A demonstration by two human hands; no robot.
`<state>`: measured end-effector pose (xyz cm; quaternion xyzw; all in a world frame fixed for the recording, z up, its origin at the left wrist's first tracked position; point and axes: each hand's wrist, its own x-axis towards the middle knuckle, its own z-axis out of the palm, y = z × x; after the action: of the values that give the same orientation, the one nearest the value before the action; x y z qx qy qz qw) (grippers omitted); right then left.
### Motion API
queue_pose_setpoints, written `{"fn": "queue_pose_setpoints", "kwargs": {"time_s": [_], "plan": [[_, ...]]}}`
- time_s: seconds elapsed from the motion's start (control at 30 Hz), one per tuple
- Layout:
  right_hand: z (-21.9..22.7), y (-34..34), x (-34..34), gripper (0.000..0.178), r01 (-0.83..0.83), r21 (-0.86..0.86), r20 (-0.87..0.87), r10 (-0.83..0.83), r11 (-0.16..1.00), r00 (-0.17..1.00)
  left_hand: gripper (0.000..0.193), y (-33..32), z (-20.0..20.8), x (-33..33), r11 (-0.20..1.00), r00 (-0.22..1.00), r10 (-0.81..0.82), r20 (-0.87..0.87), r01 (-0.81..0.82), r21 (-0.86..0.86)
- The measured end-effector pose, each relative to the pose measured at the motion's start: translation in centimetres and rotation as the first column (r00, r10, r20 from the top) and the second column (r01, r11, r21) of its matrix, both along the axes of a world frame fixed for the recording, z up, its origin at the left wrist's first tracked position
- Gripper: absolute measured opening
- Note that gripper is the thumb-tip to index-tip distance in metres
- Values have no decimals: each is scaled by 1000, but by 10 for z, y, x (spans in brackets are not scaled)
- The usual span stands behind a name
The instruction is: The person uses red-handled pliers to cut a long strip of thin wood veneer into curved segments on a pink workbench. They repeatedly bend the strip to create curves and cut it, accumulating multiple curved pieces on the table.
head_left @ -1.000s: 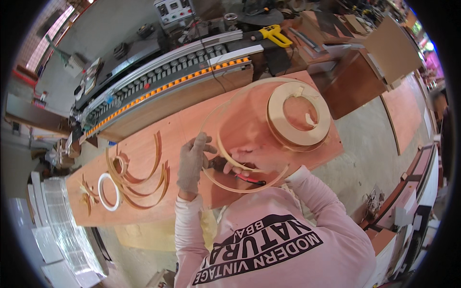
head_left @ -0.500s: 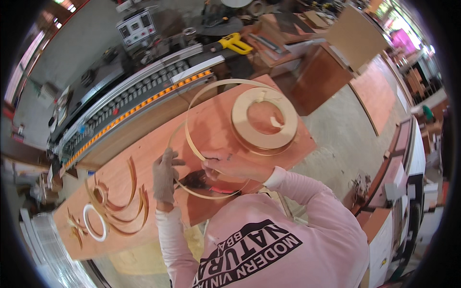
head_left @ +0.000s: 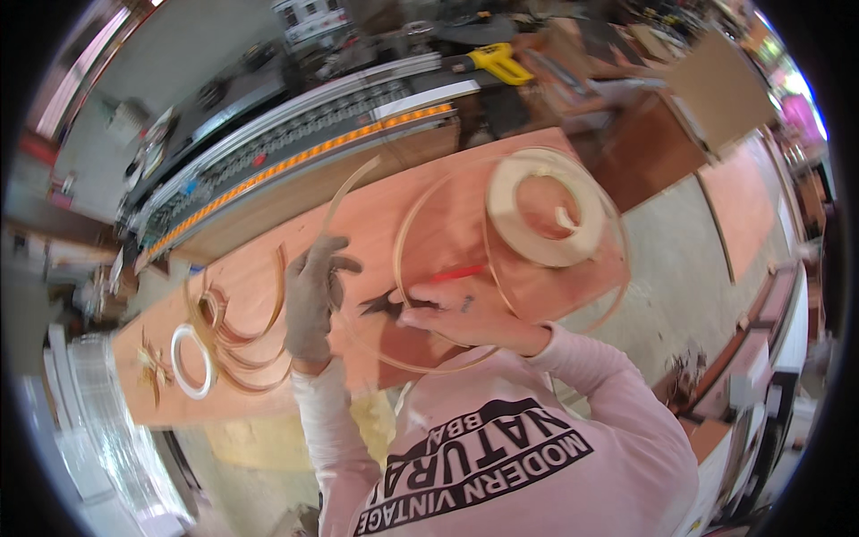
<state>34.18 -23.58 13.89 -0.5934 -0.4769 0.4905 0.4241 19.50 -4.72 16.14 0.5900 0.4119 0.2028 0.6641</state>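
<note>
My left hand (head_left: 315, 300), in a grey glove, grips a thin pale edge-banding strip (head_left: 344, 192) whose free end curves up over the table. My bare right hand (head_left: 465, 313) is closed on another part of thin banding, a large loose loop (head_left: 399, 224) that sweeps round toward the roll. The roll of pale banding (head_left: 502, 221) lies flat at the table's right end. Partly under my right hand is a tool with dark jaws (head_left: 380, 305) and a red handle (head_left: 458, 272); its kind is unclear through blur.
On the wooden table (head_left: 358, 215), several curved banding offcuts (head_left: 259, 336) and a white ring (head_left: 187, 385) lie to the left. Behind it runs a long roller machine (head_left: 295, 134) with a yellow heat gun (head_left: 501, 64) nearby. Brown panels (head_left: 649, 157) stand at far right.
The view has shifted, moving the scene rightward. My hands are farther apart, the left one's strip now points up with its end free, and the red-handled tool lies farther up, by my right hand.
</note>
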Motion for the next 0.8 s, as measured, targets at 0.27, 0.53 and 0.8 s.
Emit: {"fn": "queue_pose_setpoints", "kwargs": {"time_s": [0.27, 0.53, 0.8], "plan": [[-8, 13, -48, 43, -253, -202, -588, 90, 946, 804, 56, 16, 16, -10, 996, 996, 36, -85, -29, 83], [-15, 40, -45, 33, -327, -160, -437, 230, 932, 870, 64, 25, 4, 3, 968, 987, 54, -149, -15, 251], [-8, 71, -14, 29, -186, -170, -697, 15, 968, 717, 56, -6, -20, -17, 994, 996, -87, -29, 85, -73]]}}
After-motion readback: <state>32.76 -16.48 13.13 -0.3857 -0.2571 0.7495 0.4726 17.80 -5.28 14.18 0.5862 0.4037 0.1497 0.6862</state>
